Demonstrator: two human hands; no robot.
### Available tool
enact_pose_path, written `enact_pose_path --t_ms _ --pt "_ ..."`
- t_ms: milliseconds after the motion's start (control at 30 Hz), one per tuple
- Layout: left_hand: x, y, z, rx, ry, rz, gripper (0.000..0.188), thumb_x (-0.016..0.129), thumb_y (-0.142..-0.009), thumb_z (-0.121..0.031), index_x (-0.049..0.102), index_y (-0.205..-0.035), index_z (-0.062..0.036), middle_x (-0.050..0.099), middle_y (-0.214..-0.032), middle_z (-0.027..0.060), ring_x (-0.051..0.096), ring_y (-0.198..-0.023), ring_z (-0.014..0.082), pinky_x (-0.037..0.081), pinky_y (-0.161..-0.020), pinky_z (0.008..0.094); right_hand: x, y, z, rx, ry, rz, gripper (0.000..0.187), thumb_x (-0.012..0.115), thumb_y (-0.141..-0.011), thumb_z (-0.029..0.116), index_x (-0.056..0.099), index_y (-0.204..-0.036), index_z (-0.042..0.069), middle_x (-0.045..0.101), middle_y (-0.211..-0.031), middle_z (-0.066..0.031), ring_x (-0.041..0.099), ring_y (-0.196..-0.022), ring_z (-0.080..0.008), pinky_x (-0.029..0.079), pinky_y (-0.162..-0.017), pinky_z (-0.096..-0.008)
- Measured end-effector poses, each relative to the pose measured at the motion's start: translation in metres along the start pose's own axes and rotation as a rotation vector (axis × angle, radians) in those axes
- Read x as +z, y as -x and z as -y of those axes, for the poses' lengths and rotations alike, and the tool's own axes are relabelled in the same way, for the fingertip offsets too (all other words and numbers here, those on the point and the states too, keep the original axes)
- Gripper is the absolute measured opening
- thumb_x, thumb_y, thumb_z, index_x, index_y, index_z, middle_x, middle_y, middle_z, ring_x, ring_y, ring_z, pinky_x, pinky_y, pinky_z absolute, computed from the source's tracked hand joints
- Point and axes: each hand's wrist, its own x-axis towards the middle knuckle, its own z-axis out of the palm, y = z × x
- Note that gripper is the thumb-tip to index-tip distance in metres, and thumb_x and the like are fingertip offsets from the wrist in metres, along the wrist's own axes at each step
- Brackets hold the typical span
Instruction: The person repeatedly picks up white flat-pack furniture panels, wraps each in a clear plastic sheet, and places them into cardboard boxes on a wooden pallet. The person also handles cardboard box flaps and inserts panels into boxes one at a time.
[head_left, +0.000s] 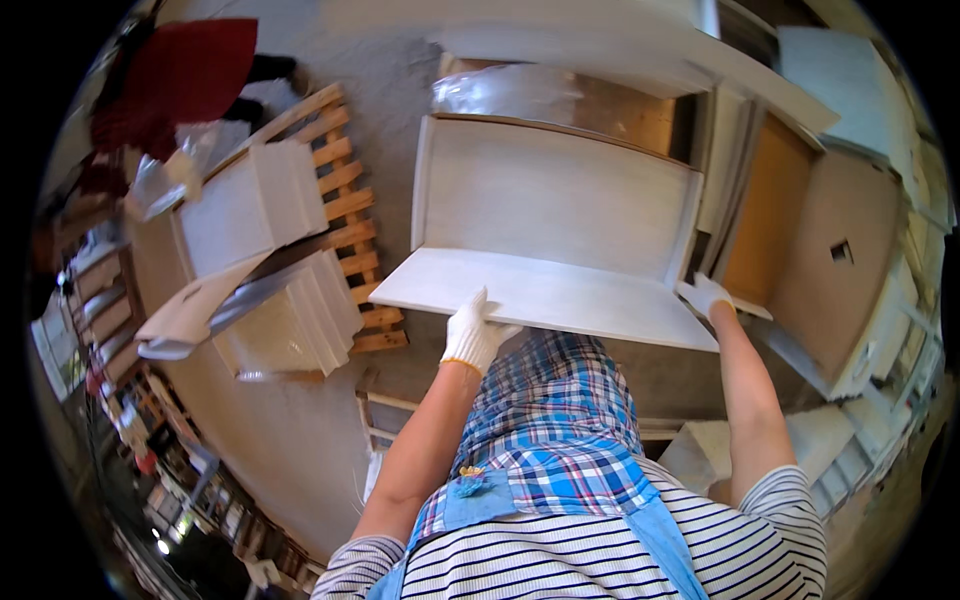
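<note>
In front of me is a white furniture piece, with an upright white panel framed by narrow sides and a flat white board at its foot, angled toward me. My left hand, in a white knitted glove, grips the board's near edge left of its middle. One finger lies on top, and the others are partly hidden. At the right end, my gloved right hand is closed round the board's side edge near the corner, its fingertips partly hidden.
Left stand stacked white panels by a wooden pallet, with more wrapped panels nearer. To the right lean brown-faced boards. Plastic wrap lies behind the piece. A person in a red garment is at the far left.
</note>
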Motion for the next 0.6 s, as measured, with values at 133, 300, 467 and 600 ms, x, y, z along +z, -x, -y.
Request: enact_pose_path --t_ms 133,300,467,600 --pt "-0.012 -0.011 -0.005 0.087 -0.063 -0.022 0.043 0.06 -0.094 -0.015 0.047 -0.127 0.0084 0.052 -0.127 0.0236 0.056 -0.115 0.0391 0.051 -0.094 0.0565 0.026 -0.016 -0.008 0.065 0.149 0.165 0.088 0.041 -0.087 0.072 0.06 -0.126 -0.005 0.058 -0.129 -0.0267 0.054 -0.125 -0.0384 0.04 -0.105 -0.0416" --pt "-0.004 0.012 -0.003 0.148 -0.111 -0.108 0.028 0.058 -0.088 -0.014 0.059 -0.106 0.008 0.061 -0.1 0.0191 0.066 -0.092 0.0363 0.061 -0.067 0.0516 0.064 -0.034 -0.055 0.139 0.096 0.092 0.09 0.045 -0.086 0.072 0.058 -0.127 -0.008 0.057 -0.132 -0.0278 0.053 -0.127 -0.0354 0.04 -0.105 -0.0409" --pt "-0.029 0.075 -0.002 0.204 -0.041 -0.076 0.037 0.064 -0.087 -0.016 0.058 -0.112 0.0097 0.063 -0.099 0.0191 0.067 -0.088 0.035 0.06 -0.066 0.0534 0.025 0.051 -0.018 0.093 -0.296 0.071 0.074 0.047 -0.095 0.057 0.06 -0.123 -0.011 0.066 -0.121 -0.0189 0.062 -0.109 -0.0309 0.048 -0.094 -0.0391" --pt "-0.072 0.109 0.004 0.272 0.049 -0.027 0.04 0.068 -0.087 -0.014 0.056 -0.117 0.0107 0.064 -0.103 0.0195 0.068 -0.09 0.035 0.059 -0.068 0.056 0.014 0.098 0.029 -0.01 -0.473 0.092 0.068 0.052 -0.095 0.051 0.06 -0.122 -0.011 0.067 -0.116 -0.0171 0.063 -0.104 -0.0289 0.05 -0.092 -0.0384"
